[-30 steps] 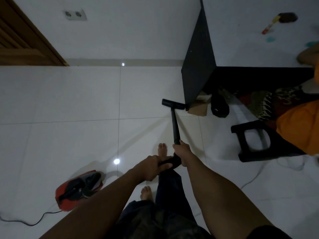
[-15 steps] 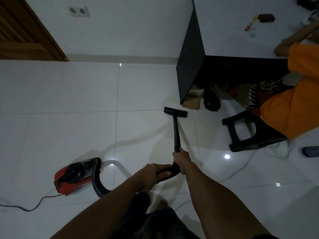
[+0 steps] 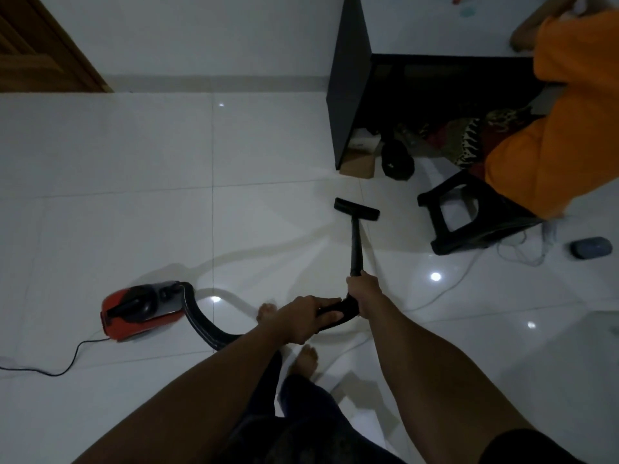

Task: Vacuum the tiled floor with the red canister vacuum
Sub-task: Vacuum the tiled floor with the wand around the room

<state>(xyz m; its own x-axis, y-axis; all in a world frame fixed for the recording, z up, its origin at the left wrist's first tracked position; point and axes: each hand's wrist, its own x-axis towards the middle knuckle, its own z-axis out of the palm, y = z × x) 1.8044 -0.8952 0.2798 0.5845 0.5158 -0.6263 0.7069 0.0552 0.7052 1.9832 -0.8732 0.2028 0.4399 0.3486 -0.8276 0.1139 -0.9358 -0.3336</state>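
Note:
The red canister vacuum (image 3: 140,309) sits on the white tiled floor (image 3: 127,202) at my lower left. Its black hose (image 3: 201,324) curves from the canister toward my hands. My left hand (image 3: 303,318) grips the curved black handle at the hose end. My right hand (image 3: 363,289) is closed on the black wand (image 3: 355,246) just above it. The wand runs forward to the black floor nozzle (image 3: 356,209), which rests flat on the tiles in front of the dark desk.
A dark desk panel (image 3: 348,85) stands ahead right, with a cardboard box (image 3: 360,160) and a black round object (image 3: 397,160) beneath. A black stool (image 3: 469,222) holds a seated person in orange (image 3: 552,135). White cord (image 3: 452,289), vacuum power cord (image 3: 67,360), wooden door (image 3: 40,45) far left.
The nozzle has drawn back from the desk's foot toward me. The view has shifted so the canister and hose now lie closer to my feet. Both hands keep their grip.

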